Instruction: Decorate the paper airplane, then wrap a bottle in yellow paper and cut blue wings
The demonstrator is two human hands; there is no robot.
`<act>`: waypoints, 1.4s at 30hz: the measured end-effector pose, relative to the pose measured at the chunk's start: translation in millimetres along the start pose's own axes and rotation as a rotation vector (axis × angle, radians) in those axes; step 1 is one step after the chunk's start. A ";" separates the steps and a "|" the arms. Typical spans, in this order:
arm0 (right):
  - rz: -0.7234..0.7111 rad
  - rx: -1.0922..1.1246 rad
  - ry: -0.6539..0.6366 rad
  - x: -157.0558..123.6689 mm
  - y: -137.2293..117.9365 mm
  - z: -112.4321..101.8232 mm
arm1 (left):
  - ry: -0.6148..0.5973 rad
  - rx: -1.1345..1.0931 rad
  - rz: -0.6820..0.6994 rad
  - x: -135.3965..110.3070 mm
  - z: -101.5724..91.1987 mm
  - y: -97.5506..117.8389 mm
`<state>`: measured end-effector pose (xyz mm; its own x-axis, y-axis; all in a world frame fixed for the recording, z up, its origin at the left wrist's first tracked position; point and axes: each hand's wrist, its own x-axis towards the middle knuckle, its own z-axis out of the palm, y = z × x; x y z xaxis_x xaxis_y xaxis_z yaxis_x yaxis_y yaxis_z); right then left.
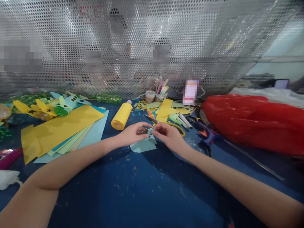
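Observation:
Between the fingertips of both hands is a small light-blue paper piece (pixel 150 131). My left hand (pixel 136 133) pinches it from the left, and my right hand (pixel 166 133) grips it from the right. Right below them, a larger light-blue paper sheet (pixel 143 145) lies on the blue table (pixel 133 190). Just behind my right hand rest scissors (pixel 180 129) with yellow handles, their blades partly over paper scraps. A yellow-wrapped bottle (pixel 121 115) lies on its side beyond my left hand.
Yellow, green and blue paper sheets (pixel 64 128) are stacked at the left, with bottle-and-paper figures (pixel 67 104) behind. Markers (pixel 181 119) and yellow scraps (pixel 165 109) lie behind the hands. A red bag (pixel 251 123) and a glue gun (pixel 207 134) are at the right.

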<state>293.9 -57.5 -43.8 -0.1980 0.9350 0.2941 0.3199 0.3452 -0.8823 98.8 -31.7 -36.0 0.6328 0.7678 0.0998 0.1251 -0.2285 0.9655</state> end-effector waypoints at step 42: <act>-0.373 -0.686 -0.248 -0.7 9.2 -5.0 | 0.074 0.704 0.096 -23.3 -6.8 -11.4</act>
<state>301.6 -54.5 -50.4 -0.5768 0.7318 0.3629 0.6724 0.6777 -0.2977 77.4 -42.9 -47.7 0.6155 0.7578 0.2165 0.5511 -0.6102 0.5691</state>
